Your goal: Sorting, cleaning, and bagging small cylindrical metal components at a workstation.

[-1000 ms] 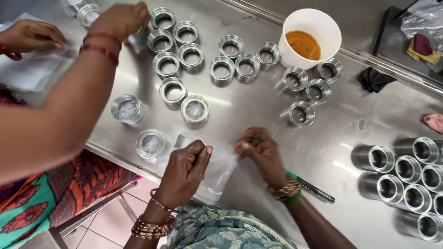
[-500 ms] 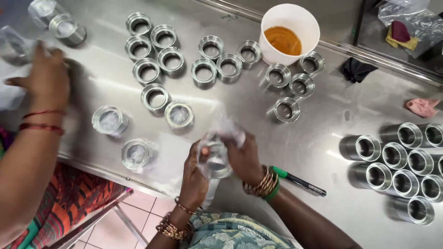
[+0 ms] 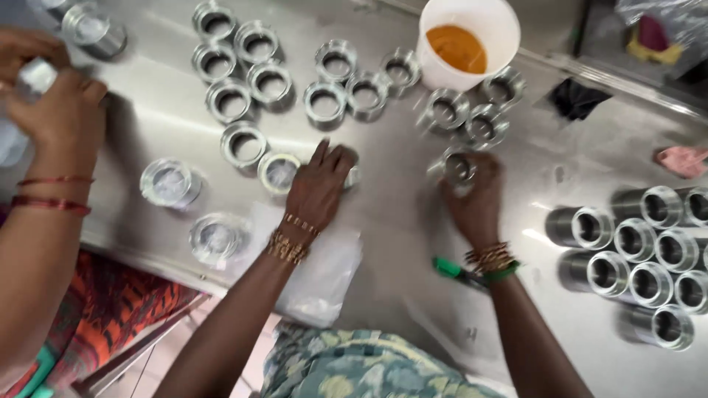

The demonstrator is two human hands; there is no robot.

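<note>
At the left edge of the desk (image 3: 184, 96) a co-worker's hands (image 3: 63, 110) are bunched together over a small clear-wrapped piece, with red bangles on the wrist. Beyond them, at the far left corner, lies a wrapped metal ring (image 3: 92, 29). Two more wrapped rings sit nearer the front edge: one (image 3: 171, 182) just right of the co-worker's arm, another (image 3: 215, 237) close to the desk's front edge.

Towards the far edge a cluster of bare metal rings (image 3: 254, 74) stands upright, openings up, some touching each other.

The person's left hand (image 3: 318, 188) lies palm down on the desk, fingers spread and released, its fingertips touching a small wrapped ring (image 3: 351, 175) that is mostly hidden under them. A further wrapped ring (image 3: 279, 172) sits just beside its thumb. A sheet of clear plastic bags (image 3: 324, 273) lies under the left forearm at the front edge.

A white bucket (image 3: 468, 40) of orange liquid stands at the far edge, bare rings around its base.

The right hand (image 3: 472, 199) is clenched on a bare metal ring (image 3: 457, 168), blurred, the grip closing round it from the near side. A green marker (image 3: 457, 271) lies by the right wrist. At the right edge, metal sleeves (image 3: 641, 250) lie in rows on their sides.
</note>
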